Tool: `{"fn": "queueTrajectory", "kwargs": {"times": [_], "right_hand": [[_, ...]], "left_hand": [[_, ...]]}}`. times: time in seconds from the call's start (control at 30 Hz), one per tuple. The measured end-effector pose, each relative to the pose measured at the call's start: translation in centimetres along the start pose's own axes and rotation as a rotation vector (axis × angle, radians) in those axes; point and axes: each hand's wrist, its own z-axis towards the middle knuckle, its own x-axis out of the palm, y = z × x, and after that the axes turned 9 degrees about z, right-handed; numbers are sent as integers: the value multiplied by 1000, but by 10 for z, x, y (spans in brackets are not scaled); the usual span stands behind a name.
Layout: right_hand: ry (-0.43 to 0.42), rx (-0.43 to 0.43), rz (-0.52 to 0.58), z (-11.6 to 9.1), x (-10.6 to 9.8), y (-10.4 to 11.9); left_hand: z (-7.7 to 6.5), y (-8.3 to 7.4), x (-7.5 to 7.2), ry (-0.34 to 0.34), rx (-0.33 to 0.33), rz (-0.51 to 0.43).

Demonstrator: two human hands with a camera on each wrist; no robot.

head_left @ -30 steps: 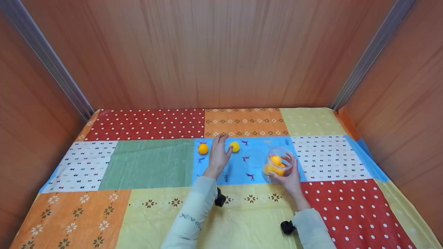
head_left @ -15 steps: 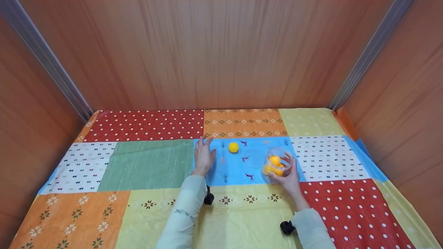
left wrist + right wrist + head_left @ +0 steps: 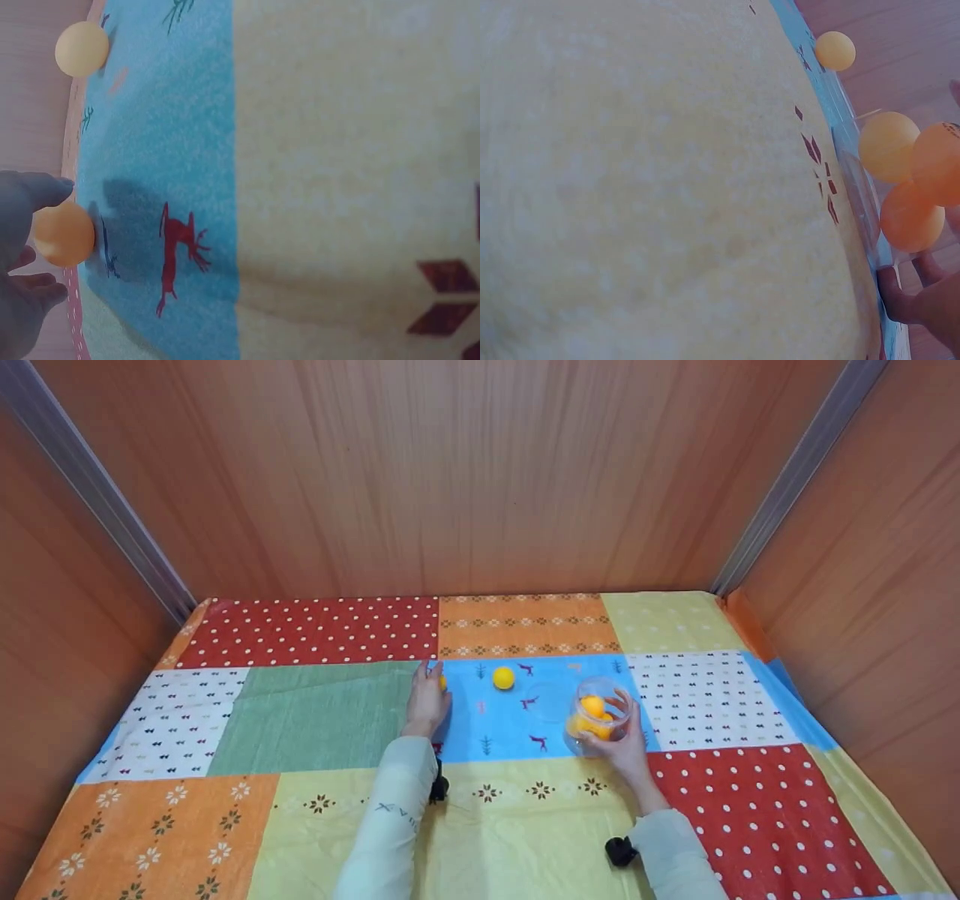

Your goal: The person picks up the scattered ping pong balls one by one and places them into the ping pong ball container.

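My left hand (image 3: 426,703) is at an orange table tennis ball (image 3: 64,234) on the blue patch of the cloth. In the left wrist view the thumb overlaps the ball's upper edge, and the fingertips lie just below it, with a gap showing. A yellow table tennis ball (image 3: 503,678) lies to the right of this hand. My right hand (image 3: 626,739) grips a clear jar (image 3: 600,686) that leans a little, its mouth up. Inside the jar are several yellow and orange balls (image 3: 912,216). The right palm is mostly outside the right wrist view.
A clear round lid (image 3: 547,703) lies flat on the blue patch, just left of the jar. The patchwork cloth (image 3: 322,720) covers the table. Wooden panels (image 3: 480,480) stand at the back and both sides.
My left hand has moved left, away from beside the yellow ball to the orange ball, and now partly hides it. The right hand and the jar stay in place.
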Motion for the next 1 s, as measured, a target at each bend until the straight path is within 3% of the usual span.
{"fn": "queueTrajectory", "kwargs": {"times": [0.43,1.0], "right_hand": [[13,45,28,0,0,0],[26,3,42,0,-2,-2]], "left_hand": [[1,3,3,38,27,81],[0,0,2,23,-4,4]]}}
